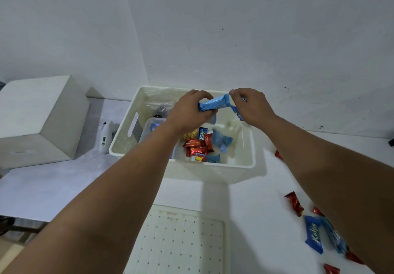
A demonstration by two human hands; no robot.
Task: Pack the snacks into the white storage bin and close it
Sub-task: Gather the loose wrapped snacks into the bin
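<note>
The white storage bin (238, 171) stands open on the table, with red and blue snack packets (202, 145) lying inside it. Both hands hover over the bin. My left hand (187, 111) grips a light blue snack packet (214, 103) across its middle. My right hand (253, 107) pinches the packet's right end, and a darker blue wrapper (236, 111) hangs under its fingers. The bin's white perforated lid (183, 239) lies flat on the table in front of the bin. Loose red and blue packets (313, 233) lie on the table at the right, partly hidden by my right forearm.
A white box (42, 120) stands on the table to the left of the bin. A small white device with a label (105, 139) lies between that box and the bin. A white wall rises right behind the bin. A clear inner tray (149, 128) sits in the bin's left half.
</note>
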